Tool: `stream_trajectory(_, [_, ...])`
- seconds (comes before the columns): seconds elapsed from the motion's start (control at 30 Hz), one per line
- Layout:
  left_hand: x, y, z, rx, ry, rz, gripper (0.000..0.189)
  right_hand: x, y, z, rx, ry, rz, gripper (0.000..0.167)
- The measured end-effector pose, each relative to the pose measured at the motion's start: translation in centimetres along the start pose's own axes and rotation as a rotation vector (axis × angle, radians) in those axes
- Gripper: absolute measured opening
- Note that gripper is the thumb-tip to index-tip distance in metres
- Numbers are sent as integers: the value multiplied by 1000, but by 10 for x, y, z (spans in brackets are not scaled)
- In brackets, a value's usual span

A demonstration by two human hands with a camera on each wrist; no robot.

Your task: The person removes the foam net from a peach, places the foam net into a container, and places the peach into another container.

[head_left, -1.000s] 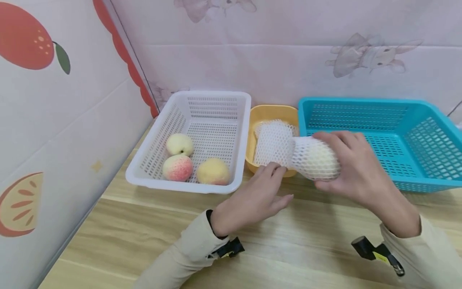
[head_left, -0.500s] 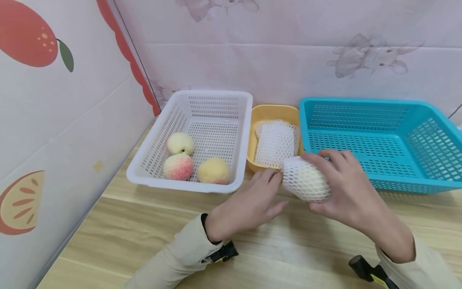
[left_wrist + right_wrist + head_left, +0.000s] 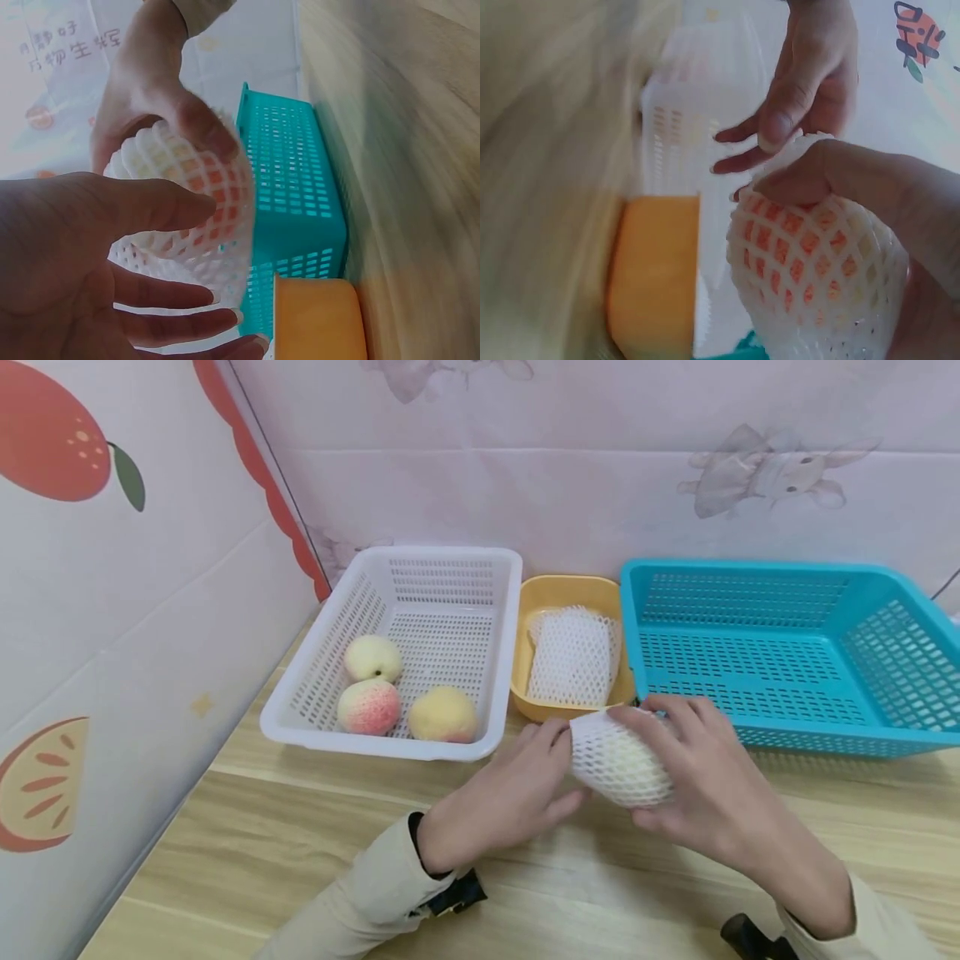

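My right hand (image 3: 708,789) holds a peach in a white foam net sleeve (image 3: 618,764) over the table, in front of the yellow container. Reddish skin shows through the mesh in the right wrist view, where the thumb lies across the sleeve (image 3: 810,262). My left hand (image 3: 506,793) is at the sleeve's left end. Its fingers are extended and spread from the thumb, with the fingertips right at the net's edge in the left wrist view. Behind the hands, a stack of flat white foam nets (image 3: 573,656) lies in the yellow container (image 3: 558,589).
On the left stands a white basket (image 3: 480,747) with 3 peaches (image 3: 442,714) inside. To the right is a blue basket (image 3: 757,568), against the yellow container. A patterned wall (image 3: 570,485) rises behind them. All stand on a wood-grain table (image 3: 285,835).
The sleeved peach has come down and toward me, leftward, away from the stacked nets and the yellow container. Both hands have drawn back with it, the right still gripping it.
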State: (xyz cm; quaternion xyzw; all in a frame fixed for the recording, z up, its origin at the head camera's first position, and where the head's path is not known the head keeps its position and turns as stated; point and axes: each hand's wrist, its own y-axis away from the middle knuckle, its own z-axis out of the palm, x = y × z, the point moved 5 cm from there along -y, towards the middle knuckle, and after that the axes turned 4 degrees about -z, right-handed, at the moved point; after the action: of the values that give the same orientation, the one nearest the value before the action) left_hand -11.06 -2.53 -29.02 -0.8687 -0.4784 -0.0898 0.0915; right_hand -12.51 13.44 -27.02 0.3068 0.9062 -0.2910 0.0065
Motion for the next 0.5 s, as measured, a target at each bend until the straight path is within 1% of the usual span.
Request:
stream_trajectory(0.07, [-1, 1, 1, -12, -1, -2, 44, -2, 1, 6, -40, -22, 6, 101])
stream_trajectory(0.17, [-3, 4, 4, -36, 4, -14, 41, -3, 3, 14, -86, -38, 15, 101])
stream_trajectory(0.33, [-6, 9, 9, -58, -8, -29, 40, -4, 6, 25, -124, -44, 17, 99])
stream_trajectory(0.5, [-7, 14, 13, -65, -6, -26, 38, -5, 8, 34, -183, -53, 36, 94])
